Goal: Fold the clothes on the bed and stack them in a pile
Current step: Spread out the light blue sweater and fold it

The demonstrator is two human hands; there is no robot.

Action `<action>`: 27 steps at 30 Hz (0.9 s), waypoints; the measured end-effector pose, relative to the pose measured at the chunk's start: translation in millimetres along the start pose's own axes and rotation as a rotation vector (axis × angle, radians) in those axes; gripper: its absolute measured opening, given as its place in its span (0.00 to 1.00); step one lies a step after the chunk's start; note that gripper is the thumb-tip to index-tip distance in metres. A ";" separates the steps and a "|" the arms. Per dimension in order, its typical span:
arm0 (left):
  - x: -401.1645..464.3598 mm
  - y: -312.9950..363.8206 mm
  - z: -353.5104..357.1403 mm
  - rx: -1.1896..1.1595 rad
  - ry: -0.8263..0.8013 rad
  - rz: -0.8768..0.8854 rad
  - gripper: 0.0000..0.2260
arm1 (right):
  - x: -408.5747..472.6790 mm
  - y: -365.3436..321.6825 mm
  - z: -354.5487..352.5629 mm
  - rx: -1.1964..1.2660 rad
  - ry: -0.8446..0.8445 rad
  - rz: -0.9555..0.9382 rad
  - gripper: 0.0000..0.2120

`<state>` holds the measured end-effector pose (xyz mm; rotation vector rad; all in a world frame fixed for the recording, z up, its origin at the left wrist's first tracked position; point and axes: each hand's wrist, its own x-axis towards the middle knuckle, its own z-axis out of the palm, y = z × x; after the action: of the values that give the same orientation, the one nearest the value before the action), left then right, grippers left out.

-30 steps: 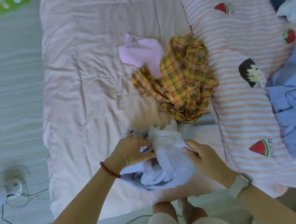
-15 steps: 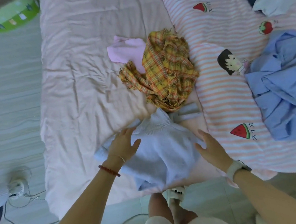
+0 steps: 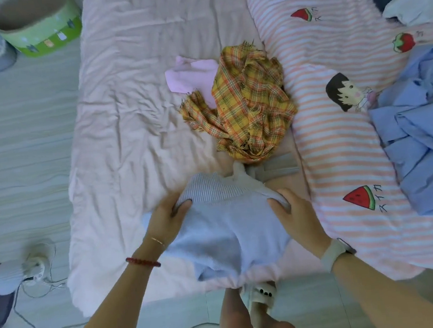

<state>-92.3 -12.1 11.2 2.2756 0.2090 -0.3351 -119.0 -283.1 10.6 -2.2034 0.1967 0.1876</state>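
**Sweater gripped at both sides, near bed edge**

The left hand point(image 3: 167, 216) and right hand point(image 3: 291, 209) each pinch a side of the pale sweater point(image 3: 230, 231) just below its ribbed band, probably to spread it flat for folding. It lies on the bed point(image 3: 126, 119) at the near edge. The plaid scarf point(image 3: 247, 108), pink top point(image 3: 188, 74) and blue shirt point(image 3: 423, 128) wait unfolded beyond.

Sweater point(image 3: 227, 231) lies on the bed point(image 3: 128, 135) at its near edge, left hand point(image 3: 165, 219) and right hand point(image 3: 298, 214) at either side. Behind it the scarf point(image 3: 247, 108), overlapping a small garment point(image 3: 188, 75) to its left. Far right, the shirt point(image 3: 421, 131) lies on the blanket point(image 3: 340, 138).
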 end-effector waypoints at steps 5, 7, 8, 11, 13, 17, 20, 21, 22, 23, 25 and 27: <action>-15.4 24.2 -38.0 -0.141 0.257 -0.201 0.22 | -46.4 -64.2 14.4 0.108 -0.256 -0.278 0.17; -19.1 22.6 -49.5 -0.465 0.244 -0.433 0.24 | -56.8 -77.4 38.1 0.033 -0.741 -0.336 0.23; -24.8 15.4 -51.1 -0.594 0.222 -0.525 0.23 | -59.7 -76.0 50.6 -0.022 -0.874 -0.360 0.23; -54.3 -15.5 -39.4 -0.598 0.168 -0.648 0.26 | -56.1 -66.1 69.8 -0.084 -0.720 -0.284 0.18; -72.9 -33.2 -16.9 -0.539 0.107 -0.705 0.32 | -45.4 -55.1 71.5 -0.101 -0.497 -0.237 0.16; -87.6 -53.7 33.5 -0.455 -0.005 -0.795 0.42 | -20.6 -41.9 75.0 -0.195 -0.491 -0.244 0.15; -75.8 -61.5 47.2 -0.499 0.181 -0.796 0.18 | -0.2 -45.6 85.9 -0.232 -0.471 -0.262 0.15; -72.1 -61.9 45.3 -0.485 0.232 -0.726 0.08 | 8.7 -49.8 90.6 -0.236 -0.450 -0.245 0.15; -69.1 -62.4 40.4 -0.490 0.269 -0.633 0.04 | 17.8 -54.5 95.9 -0.228 -0.425 -0.211 0.13; -67.5 -64.5 34.1 -0.515 0.301 -0.549 0.04 | 26.9 -58.5 101.5 -0.226 -0.402 -0.175 0.10; -71.2 -71.0 13.0 -0.624 0.360 -0.454 0.07 | 40.9 -68.7 111.8 -0.295 -0.402 -0.112 0.09; -77.7 -89.6 -17.8 -0.662 0.455 -0.435 0.07 | 44.4 -80.2 126.4 -0.409 -0.498 -0.060 0.09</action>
<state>-186.0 57.1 -17.0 1.5995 0.9135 0.0470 -67.0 -137.4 -11.0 -2.4754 -0.2024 0.7896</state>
